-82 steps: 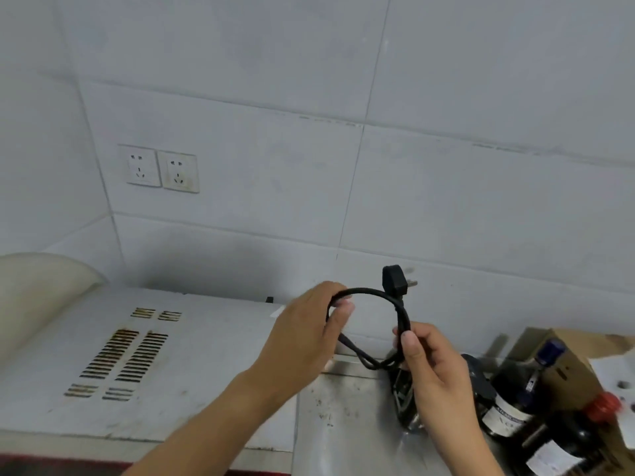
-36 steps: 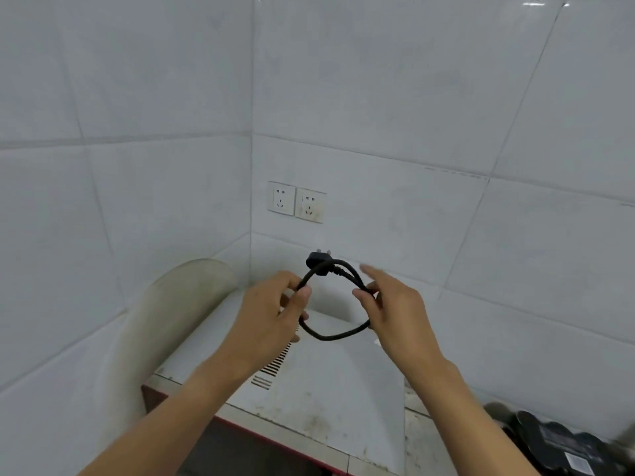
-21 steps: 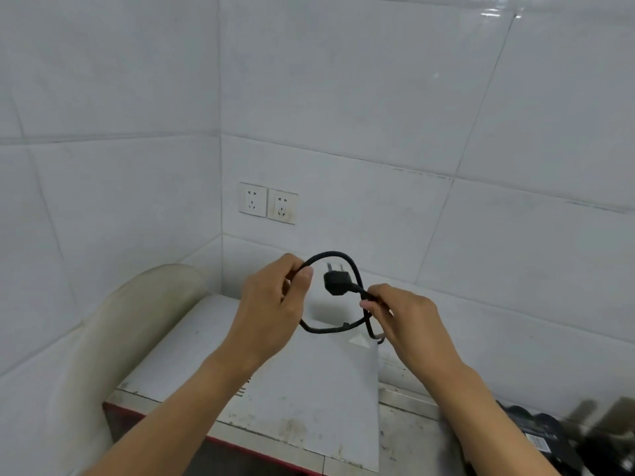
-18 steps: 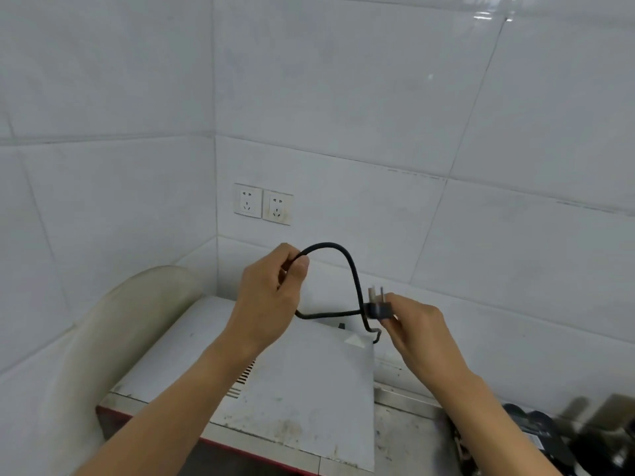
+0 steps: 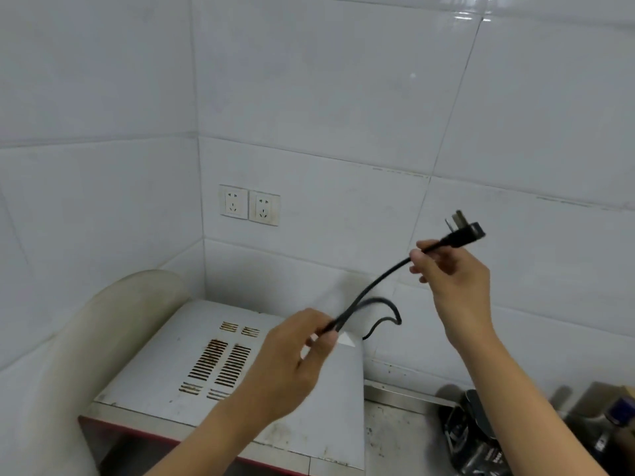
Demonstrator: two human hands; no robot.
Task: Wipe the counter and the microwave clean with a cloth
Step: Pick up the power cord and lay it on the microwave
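Above the microwave (image 5: 165, 372) in the corner, left hand (image 5: 290, 364) pinched the cord (image 5: 378, 282) low, right hand (image 5: 453, 276) pinched it just behind the plug (image 5: 462, 232), so it looked like cord-sorting, not wiping yet, and next they'd need to park it and find a cloth, none in view.

Two white sockets (image 5: 249, 205) are set in the tiled wall (image 5: 326, 97), a black cord (image 5: 372, 290) with its plug (image 5: 464, 231) is held aloft, and dark bottles (image 5: 472, 438) are crowded at the worktop's (image 5: 395, 441) right edge.
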